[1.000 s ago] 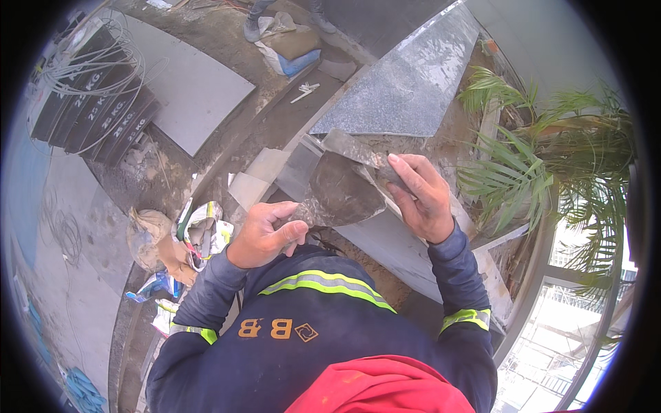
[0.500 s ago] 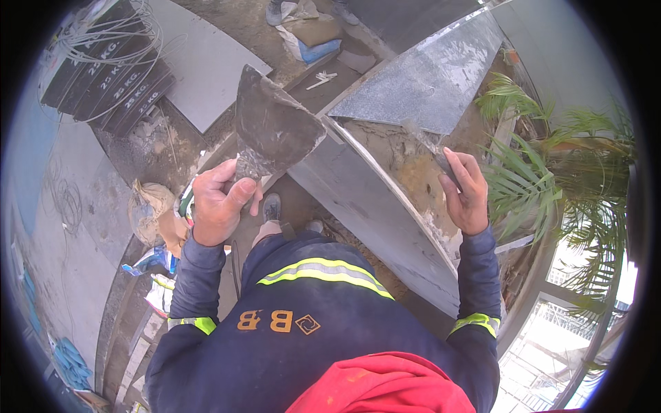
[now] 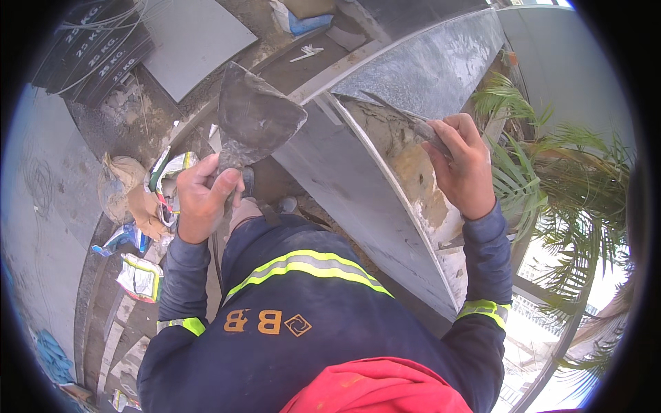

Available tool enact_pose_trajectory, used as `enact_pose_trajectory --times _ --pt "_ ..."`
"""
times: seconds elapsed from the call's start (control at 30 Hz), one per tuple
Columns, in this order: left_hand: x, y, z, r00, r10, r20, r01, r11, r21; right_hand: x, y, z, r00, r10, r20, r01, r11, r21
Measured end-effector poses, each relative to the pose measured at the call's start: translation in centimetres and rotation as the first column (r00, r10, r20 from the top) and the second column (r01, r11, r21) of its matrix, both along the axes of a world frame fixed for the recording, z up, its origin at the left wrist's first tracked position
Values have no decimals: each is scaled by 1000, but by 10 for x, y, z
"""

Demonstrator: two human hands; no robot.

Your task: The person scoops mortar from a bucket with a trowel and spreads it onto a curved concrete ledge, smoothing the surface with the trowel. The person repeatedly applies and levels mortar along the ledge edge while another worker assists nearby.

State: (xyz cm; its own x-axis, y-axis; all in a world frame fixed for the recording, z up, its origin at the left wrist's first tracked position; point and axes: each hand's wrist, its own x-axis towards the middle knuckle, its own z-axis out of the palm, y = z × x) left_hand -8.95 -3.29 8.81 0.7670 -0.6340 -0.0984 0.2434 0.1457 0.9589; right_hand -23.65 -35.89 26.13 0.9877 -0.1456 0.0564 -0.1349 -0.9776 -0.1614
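Note:
My left hand, left of centre, grips the mortar-caked handle of a wide trowel, its broad, dirty blade raised upright-left. My right hand grips the grey handle of a narrower trowel, whose blade points up-left over a mottled grey stone slab. Below that blade lies an uneven, mortar-covered bed, bordered by a pale edge strip. A long grey panel slopes below and left of it, between my hands.
Opened bags and crumpled paper lie to the left. Dark stacked weights with cables and a light board are at upper left. Palm fronds hang at right beside a glazed frame. Another bag lies at top centre.
My hands have moved apart from where the two tools met. The wide trowel swung up and left, and my right hand has since risen slightly with the narrow trowel.

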Motion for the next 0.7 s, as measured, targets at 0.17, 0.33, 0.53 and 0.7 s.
enact_pose_trajectory --times 0.17,0.33,0.53,0.7 --pt "0 3 -8 998 -25 -51 25 1000 0 -9 -16 -44 999 -38 5 37 991 127" --pt "4 10 -11 999 -30 -30 31 999 33 -7 -3 -69 997 -42 63 29 979 204" --pt "10 8 -3 996 -87 8 85 992 98 0 -3 -74 997 -44 71 32 984 174" --pt "9 2 -4 994 -106 19 103 988 112 4 -10 -77 996 -62 70 51 988 148"
